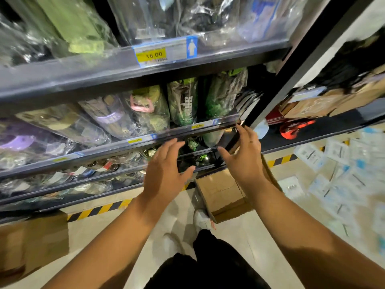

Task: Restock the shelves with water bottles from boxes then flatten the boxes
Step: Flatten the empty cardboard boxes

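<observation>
Reaching toward the shelf with left hand and right hand, fingers spread, gripping nothing. Standing over a box on the floor, bottles just above.

The dark metal top shelf carries bagged goods in clear plastic, and a yellow price tag reading 16.00 sits on its front edge. The middle shelf holds wrapped bottles packed side by side. The lower shelves hold more wrapped goods, too blurred to name. On the pale floor a cardboard box stands close to the shelf foot. A second box is at the left, white packets lie scattered at the right, and striped tape runs along the base.
</observation>
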